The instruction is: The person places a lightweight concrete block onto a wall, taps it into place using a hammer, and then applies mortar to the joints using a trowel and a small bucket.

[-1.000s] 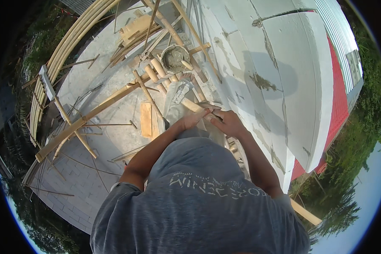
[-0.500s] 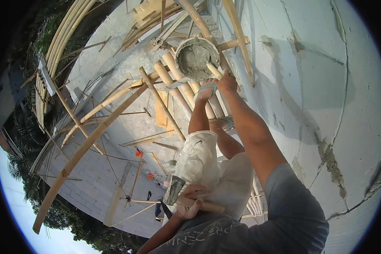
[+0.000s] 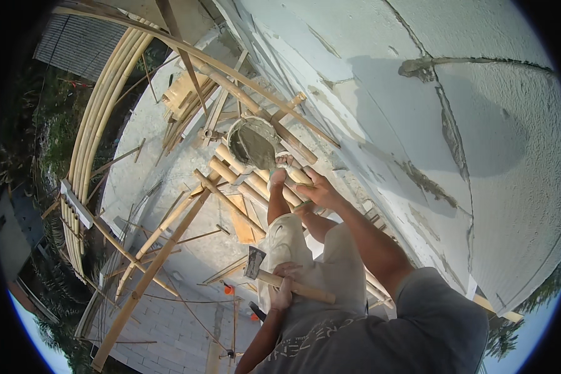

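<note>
- head view: left hand point(image 3: 281, 293) closed around the wooden handle of a grey-headed tool point(image 3: 310, 292), pinching it between fingers and thumb.
- tool location: inside that grip, lying across the pale shorts point(image 3: 290, 237). long axis runs sideways: head points left of the grip and slightly away from the body; butt juts out to the right, a little nearer the body.
- right hand point(image 3: 320, 189): beyond the left grip and to its right. fingers look curled; cannot tell whether they press on anything.
- past the right fingers, to their left: bucket point(image 3: 229, 140) holding grey mortar point(image 3: 253, 138), a foot point(image 3: 277, 177) near its rim.
- handling, judged: left grip wants to be snug so the head does not tip; right wrist low and slow by the rim, sparing the foot from drips.
- farther out: bamboo poles point(image 3: 225, 172) left of the right hand; pale wall point(image 3: 380, 118) to its right.
</note>
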`<state>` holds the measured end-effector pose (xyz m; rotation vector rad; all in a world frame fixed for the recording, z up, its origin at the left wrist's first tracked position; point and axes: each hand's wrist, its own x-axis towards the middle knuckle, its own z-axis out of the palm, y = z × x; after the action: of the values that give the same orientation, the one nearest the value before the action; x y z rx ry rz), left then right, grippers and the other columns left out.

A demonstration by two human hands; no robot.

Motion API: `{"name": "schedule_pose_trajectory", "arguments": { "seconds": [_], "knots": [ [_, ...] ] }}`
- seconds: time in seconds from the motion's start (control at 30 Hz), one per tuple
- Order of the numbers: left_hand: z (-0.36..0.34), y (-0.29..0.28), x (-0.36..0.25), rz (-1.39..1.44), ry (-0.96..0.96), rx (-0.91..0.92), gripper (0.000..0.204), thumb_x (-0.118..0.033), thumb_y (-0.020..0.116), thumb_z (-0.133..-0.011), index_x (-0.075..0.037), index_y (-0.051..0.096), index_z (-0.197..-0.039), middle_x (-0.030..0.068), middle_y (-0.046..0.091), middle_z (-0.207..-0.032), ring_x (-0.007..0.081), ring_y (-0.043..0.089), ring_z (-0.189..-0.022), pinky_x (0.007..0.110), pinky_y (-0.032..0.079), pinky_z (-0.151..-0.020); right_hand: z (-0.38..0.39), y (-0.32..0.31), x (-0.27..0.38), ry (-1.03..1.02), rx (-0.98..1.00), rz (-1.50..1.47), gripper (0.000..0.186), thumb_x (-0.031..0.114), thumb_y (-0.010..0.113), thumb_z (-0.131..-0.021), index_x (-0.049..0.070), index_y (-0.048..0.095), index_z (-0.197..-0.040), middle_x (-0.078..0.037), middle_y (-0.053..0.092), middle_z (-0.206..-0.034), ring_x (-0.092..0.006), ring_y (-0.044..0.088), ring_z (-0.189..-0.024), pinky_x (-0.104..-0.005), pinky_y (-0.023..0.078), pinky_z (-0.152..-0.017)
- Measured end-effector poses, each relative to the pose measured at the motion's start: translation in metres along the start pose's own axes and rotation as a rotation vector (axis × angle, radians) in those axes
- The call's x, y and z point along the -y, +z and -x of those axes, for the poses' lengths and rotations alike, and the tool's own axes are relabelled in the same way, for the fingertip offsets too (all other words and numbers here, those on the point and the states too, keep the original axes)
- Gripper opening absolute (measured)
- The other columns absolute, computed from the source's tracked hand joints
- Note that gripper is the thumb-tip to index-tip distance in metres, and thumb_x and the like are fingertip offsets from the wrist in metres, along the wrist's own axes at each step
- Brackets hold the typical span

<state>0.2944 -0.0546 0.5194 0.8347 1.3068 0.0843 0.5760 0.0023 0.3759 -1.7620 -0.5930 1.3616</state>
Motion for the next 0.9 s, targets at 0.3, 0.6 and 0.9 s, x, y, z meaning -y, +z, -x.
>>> {"name": "schedule_pose_trajectory", "arguments": {
  "seconds": [0.3, 0.6, 0.9],
  "knots": [
    [-0.046, 0.001, -0.013, -0.142, 0.134, 0.139, 0.030, -0.017, 0.053, -0.093, 0.001, 0.070, -0.109, 0.0101, 0.070, -0.108, 0.0195, 0.063, -0.099, 0.034, 0.050, -0.088, 0.017, -0.087, 0.184, -0.193, -0.462, 0.229, 0.036, 0.024, 0.073, -0.084, -0.001, 0.063, -0.108, -0.017, 0.070, -0.079, -0.0273, 0.068, -0.071, -0.0384, 0.053, -0.069],
    [-0.057, -0.011, -0.074, -0.205, 0.045, 0.274, 0.034, -0.028, 0.049, -0.099, -0.005, 0.071, -0.112, 0.0073, 0.066, -0.110, 0.0193, 0.058, -0.105, 0.033, 0.044, -0.096, 0.084, -0.120, 0.119, -0.286, -0.828, 0.097, 0.045, 0.042, 0.078, -0.079, 0.004, 0.066, -0.099, -0.019, 0.066, -0.073, -0.0376, 0.065, -0.069, -0.0437, 0.050, -0.065],
    [-0.100, -0.148, -0.106, -0.275, 0.296, 0.006, 0.051, -0.036, 0.047, -0.092, -0.006, 0.061, -0.130, 0.0096, 0.066, -0.118, 0.0207, 0.058, -0.102, 0.040, 0.049, -0.087, 0.195, -0.146, 0.056, -0.147, -0.813, 0.036, 0.044, 0.042, 0.080, -0.075, 0.011, 0.072, -0.106, -0.016, 0.070, -0.081, -0.0359, 0.068, -0.079, -0.0431, 0.054, -0.074]
  ]
}}
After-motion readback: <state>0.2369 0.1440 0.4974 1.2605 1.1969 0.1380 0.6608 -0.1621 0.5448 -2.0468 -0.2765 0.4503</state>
